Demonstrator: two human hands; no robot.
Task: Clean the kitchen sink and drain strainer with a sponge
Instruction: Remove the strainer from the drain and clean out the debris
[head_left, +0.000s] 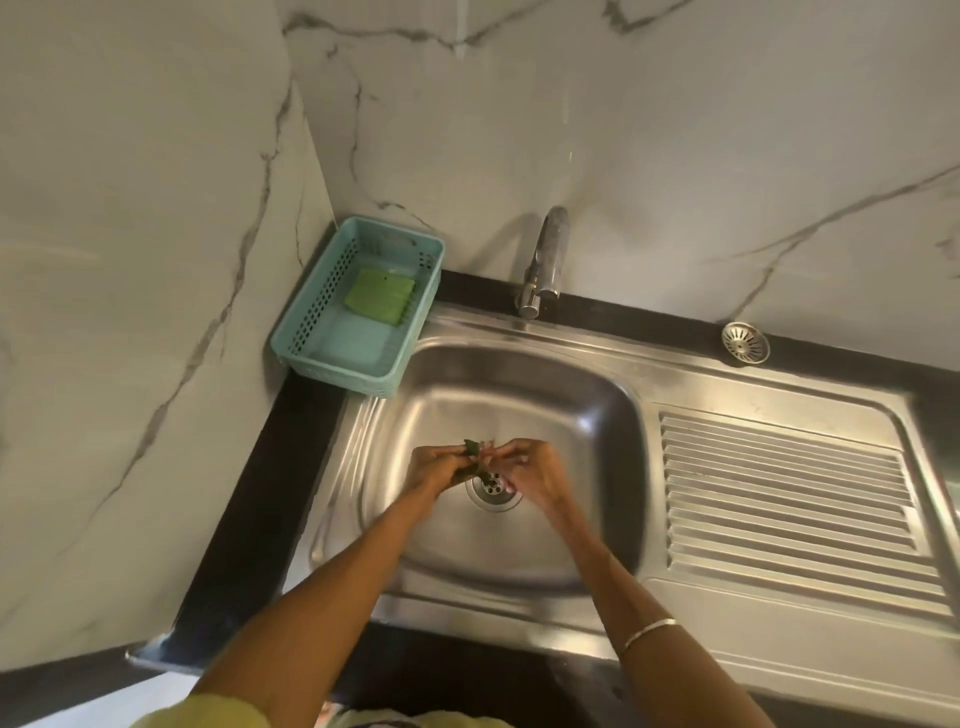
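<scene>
Both my hands are down in the steel sink basin (561, 405), just above the open drain hole (493, 491). My left hand (434, 467) grips a dark green scrub sponge (471, 451), crumpled between its fingers. My right hand (535, 467) meets it from the right, fingers curled and pinching at the sponge's edge. The round metal drain strainer (745, 342) lies out of the drain, on the sink's back rim at the right.
A teal plastic basket (311, 332) in the back left corner holds a light green scrub pad (379, 297). The tap (545, 260) stands behind the basin. A ribbed draining board (789, 499) fills the right side. Marble walls close off the left and back.
</scene>
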